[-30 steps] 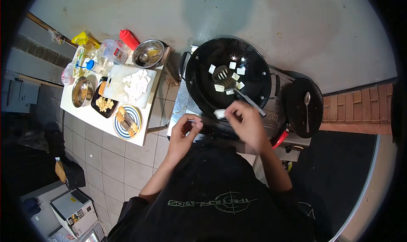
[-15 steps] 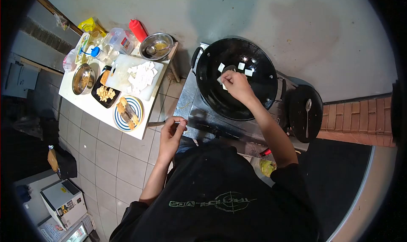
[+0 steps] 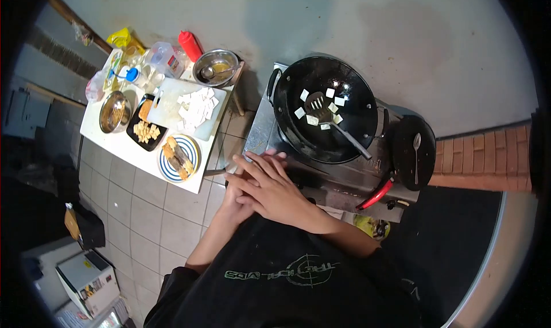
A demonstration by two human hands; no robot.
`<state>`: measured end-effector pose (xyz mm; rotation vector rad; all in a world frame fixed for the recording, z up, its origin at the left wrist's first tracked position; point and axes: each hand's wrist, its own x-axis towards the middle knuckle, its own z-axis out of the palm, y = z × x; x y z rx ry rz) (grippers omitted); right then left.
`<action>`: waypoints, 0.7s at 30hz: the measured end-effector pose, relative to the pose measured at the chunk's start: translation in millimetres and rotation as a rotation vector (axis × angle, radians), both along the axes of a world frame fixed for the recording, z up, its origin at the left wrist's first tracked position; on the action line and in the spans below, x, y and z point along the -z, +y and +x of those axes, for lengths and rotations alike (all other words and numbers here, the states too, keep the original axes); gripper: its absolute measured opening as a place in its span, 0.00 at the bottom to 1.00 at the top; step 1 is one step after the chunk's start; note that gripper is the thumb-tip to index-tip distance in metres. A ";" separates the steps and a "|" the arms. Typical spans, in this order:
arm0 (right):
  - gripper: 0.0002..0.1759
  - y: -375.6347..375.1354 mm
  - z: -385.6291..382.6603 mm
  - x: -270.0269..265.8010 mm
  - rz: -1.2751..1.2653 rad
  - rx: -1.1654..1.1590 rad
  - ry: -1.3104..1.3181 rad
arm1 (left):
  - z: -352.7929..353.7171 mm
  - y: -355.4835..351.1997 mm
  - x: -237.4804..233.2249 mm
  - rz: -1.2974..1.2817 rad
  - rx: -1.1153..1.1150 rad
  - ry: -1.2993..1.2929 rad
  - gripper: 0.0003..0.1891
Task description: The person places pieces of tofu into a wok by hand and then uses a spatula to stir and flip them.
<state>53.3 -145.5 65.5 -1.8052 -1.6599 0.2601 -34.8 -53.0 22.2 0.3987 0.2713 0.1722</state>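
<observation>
My right hand (image 3: 281, 197) lies across my left hand (image 3: 232, 200) in front of my body, palms together. The right hand's fingers are stretched and apart. Part of the left hand is hidden beneath it, with some fingertips showing past the right hand. Neither hand shows anything held. Beyond them a black wok (image 3: 293, 134) sits on the metal stove (image 3: 338, 181). Several white tofu-like squares (image 3: 312, 120) lie inside it, around a slotted turner (image 3: 344, 134) whose handle rests over the near rim.
At left, a white table bears a cutting board (image 3: 166, 107) with white pieces, a striped plate (image 3: 196, 150), a black tray (image 3: 138, 137), metal bowls (image 3: 215, 57) and a red squeeze bottle (image 3: 189, 45). Right of the wok, a spoon (image 3: 416, 156) lies on a black pan (image 3: 404, 136) with a red handle.
My right hand has left the wok and come down onto my left hand. The turner and the white squares in the wok are now uncovered. The view has shifted slightly.
</observation>
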 end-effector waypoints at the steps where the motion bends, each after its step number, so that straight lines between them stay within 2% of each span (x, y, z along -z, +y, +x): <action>1: 0.31 -3.1 0.8 4.5 -0.022 0.072 -0.108 | 2.2 3.1 -0.7 0.007 0.065 -0.007 0.37; 4: 0.28 -28.9 15.8 -8.1 -0.135 0.374 -0.357 | -6.1 26.6 -4.0 -0.046 0.174 -0.046 0.37; 5: 0.24 -38.2 24.2 -17.5 -0.116 0.480 -0.327 | -9.0 35.3 -3.3 -0.047 0.189 -0.050 0.37; 6: 0.20 -50.8 36.0 -22.7 -0.050 0.585 -0.232 | -12.1 44.7 -1.2 0.101 0.153 0.054 0.33; 7: 0.20 -69.6 48.8 -16.5 -0.088 0.698 -0.245 | -15.7 54.1 1.0 0.251 0.115 0.159 0.29; 8: 0.21 -86.0 57.1 -14.0 -0.106 0.896 -0.098 | -19.6 63.0 2.2 0.401 0.074 0.264 0.25; 9: 0.22 -102.4 64.6 -11.4 -0.121 1.089 0.053 | -20.2 71.8 1.7 0.413 0.045 0.305 0.18; 11: 0.23 -137.7 83.9 9.0 -0.138 1.255 -0.069 | -23.3 87.9 11.3 0.383 0.022 0.358 0.17; 12: 0.23 -145.2 89.4 12.4 -0.135 1.264 -0.073 | -24.0 93.1 12.8 0.382 0.017 0.354 0.16; 14: 0.21 -154.6 100.1 16.8 -0.198 1.345 0.126 | -21.9 96.1 11.1 0.392 0.022 0.360 0.16; 15: 0.19 -152.3 101.7 18.5 -0.131 1.322 0.129 | -20.7 96.4 10.8 0.399 0.006 0.343 0.15; 19: 0.17 -149.6 119.4 38.9 -0.127 1.283 0.136 | -13.3 94.8 12.6 0.397 0.014 0.320 0.13; 21: 0.17 -148.0 125.4 40.0 -0.107 1.280 0.222 | -9.8 90.3 11.0 0.399 0.046 0.324 0.14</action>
